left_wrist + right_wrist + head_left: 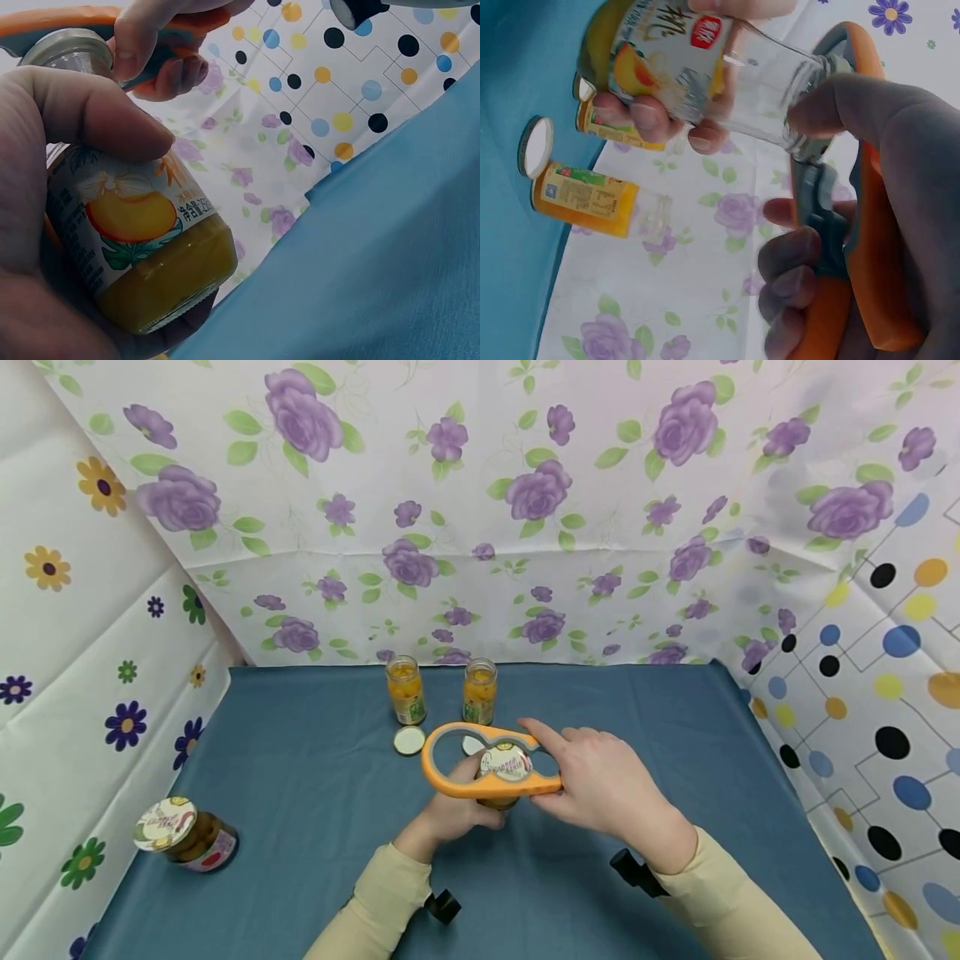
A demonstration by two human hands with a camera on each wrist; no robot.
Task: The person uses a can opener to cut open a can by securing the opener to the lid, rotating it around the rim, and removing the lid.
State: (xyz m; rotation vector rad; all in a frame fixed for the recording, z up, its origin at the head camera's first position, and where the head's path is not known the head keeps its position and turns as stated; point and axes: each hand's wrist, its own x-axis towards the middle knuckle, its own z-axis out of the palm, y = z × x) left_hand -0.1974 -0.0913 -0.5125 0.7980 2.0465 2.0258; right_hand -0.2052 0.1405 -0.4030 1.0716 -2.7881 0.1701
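Observation:
My left hand (453,818) grips a glass jar (161,232) with a peach picture on its label and yellowish contents low inside. A printed lid (506,762) covers the jar's mouth. Around that lid sits an orange-and-grey jar opener (487,788), its handle end held by my right hand (607,777). In the right wrist view, the right fingers (791,255) curl round the opener's handles while the thumb touches the jar's lid edge. The left thumb (112,112) presses across the jar's shoulder, in the left wrist view.
Two lidless jars of yellow fruit (406,693) (480,693) stand at the back of the blue tablecloth (315,760). One loose lid (409,741) lies before the left one; another (472,745) shows through the opener. A lidded jar with dark contents (206,843) stands far left.

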